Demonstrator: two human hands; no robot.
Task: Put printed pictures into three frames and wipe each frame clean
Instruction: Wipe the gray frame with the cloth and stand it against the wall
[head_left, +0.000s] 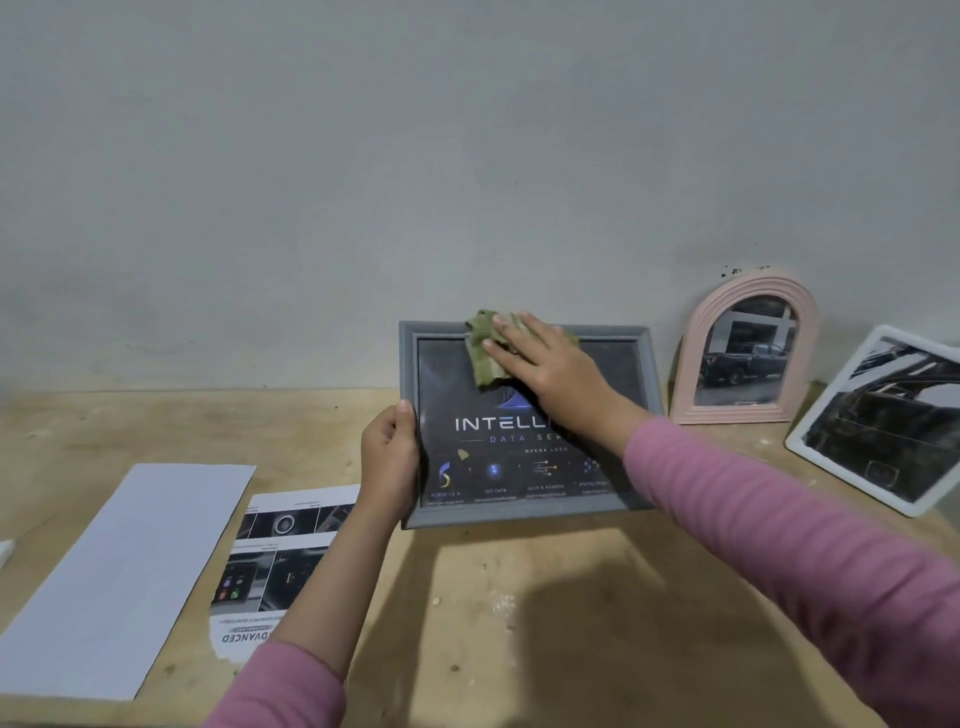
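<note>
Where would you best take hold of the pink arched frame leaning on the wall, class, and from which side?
Probably by the two straight side edges of the pink arched frame, coming from the front. It stands near upright against the wall, so its back is blocked and its sides are free.

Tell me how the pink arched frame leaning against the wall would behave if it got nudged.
The pink arched frame stands nearly upright against the wall on a narrow flat base, so a nudge would probably tip it or slide its foot out. It looks rigid, not floppy. Its front reflects light, so it may be glazed and breakable.
</note>
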